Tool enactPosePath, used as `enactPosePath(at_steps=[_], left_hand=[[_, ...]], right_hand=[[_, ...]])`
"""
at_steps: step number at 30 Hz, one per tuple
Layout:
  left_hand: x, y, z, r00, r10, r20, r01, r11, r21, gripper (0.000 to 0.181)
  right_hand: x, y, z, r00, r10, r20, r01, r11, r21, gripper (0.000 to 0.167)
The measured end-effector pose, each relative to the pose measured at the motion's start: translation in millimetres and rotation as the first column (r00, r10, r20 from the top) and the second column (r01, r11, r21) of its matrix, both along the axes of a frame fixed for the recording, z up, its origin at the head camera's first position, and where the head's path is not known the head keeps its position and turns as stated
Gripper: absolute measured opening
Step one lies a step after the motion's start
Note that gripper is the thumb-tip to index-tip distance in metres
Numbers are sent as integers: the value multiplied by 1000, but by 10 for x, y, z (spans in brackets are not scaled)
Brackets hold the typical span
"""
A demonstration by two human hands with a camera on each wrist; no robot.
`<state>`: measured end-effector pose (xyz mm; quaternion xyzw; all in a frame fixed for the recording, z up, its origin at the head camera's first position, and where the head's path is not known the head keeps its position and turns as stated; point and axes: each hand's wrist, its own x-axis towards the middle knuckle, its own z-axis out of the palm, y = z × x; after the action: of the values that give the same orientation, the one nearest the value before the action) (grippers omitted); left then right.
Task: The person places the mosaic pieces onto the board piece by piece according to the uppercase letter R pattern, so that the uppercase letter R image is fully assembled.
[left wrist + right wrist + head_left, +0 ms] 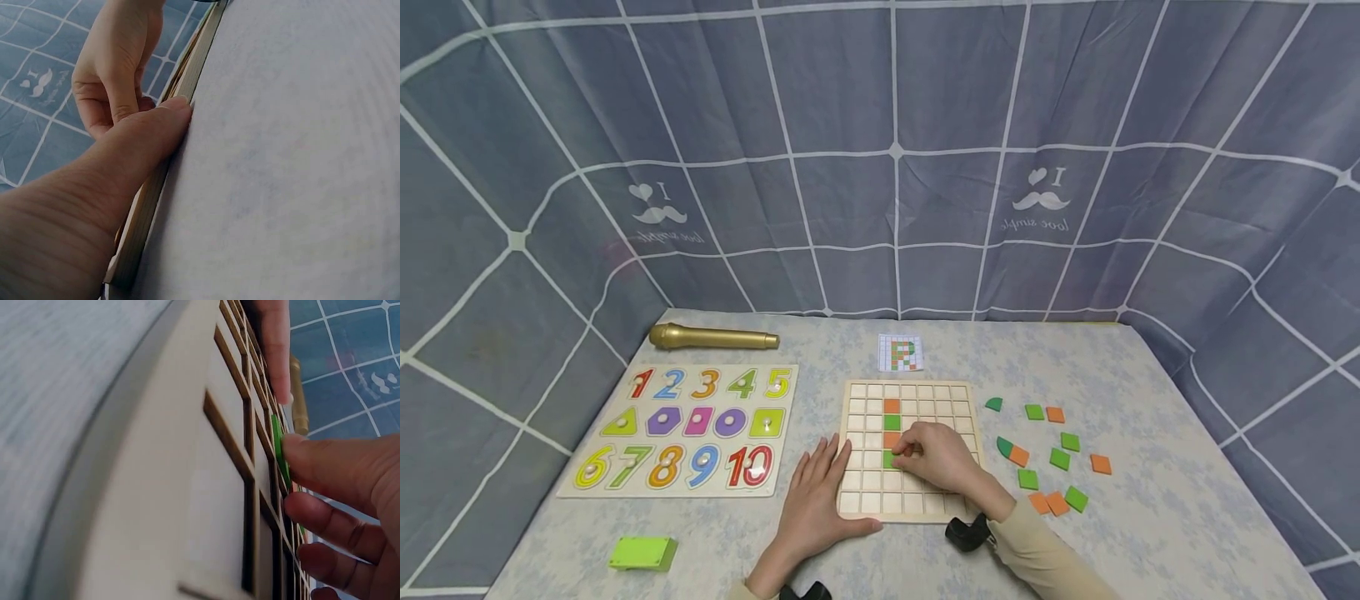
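Note:
A wooden grid board lies on the table. One of its columns holds an orange square tile, a green tile, another orange tile and, below them, a green square tile. My right hand reaches over the board and holds this lowest green tile at its cell, thumb against it and fingers curled. The fingers partly cover the tile in the head view. At the board's lower left corner my left hand rests with fingers extended along the left side and thumb on the front edge.
Behind the board lies a pattern card. Several loose green tiles and orange tiles are scattered to the right, with two green rounded pieces. Leftward are a number puzzle, a gold microphone and a green block.

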<state>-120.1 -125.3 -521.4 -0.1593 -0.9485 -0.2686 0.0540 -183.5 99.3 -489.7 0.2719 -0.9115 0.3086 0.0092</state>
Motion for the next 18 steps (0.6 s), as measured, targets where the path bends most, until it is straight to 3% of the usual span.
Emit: enactPosePath(at_steps=[4, 9, 14, 18], left_hand=[[4, 1, -9, 1000, 1, -10, -1, 1000, 0, 117], [1, 9, -11, 999, -4, -39, 4, 1000, -9, 116], [-1, 9, -2, 1000, -4, -30, 4, 1000, -21, 116], [-1, 7, 2, 1000, -3, -16, 3, 1000, -17, 116]], right_hand=[[-8, 67, 11, 1000, 7, -2, -7, 1000, -22, 6], [-56, 223, 53, 997, -36, -68, 31, 996, -78, 8], [-129, 460, 125, 984, -146, -101, 132, 982, -134, 12], [-188, 684, 167, 960, -260, -106, 244, 959, -146, 15]])
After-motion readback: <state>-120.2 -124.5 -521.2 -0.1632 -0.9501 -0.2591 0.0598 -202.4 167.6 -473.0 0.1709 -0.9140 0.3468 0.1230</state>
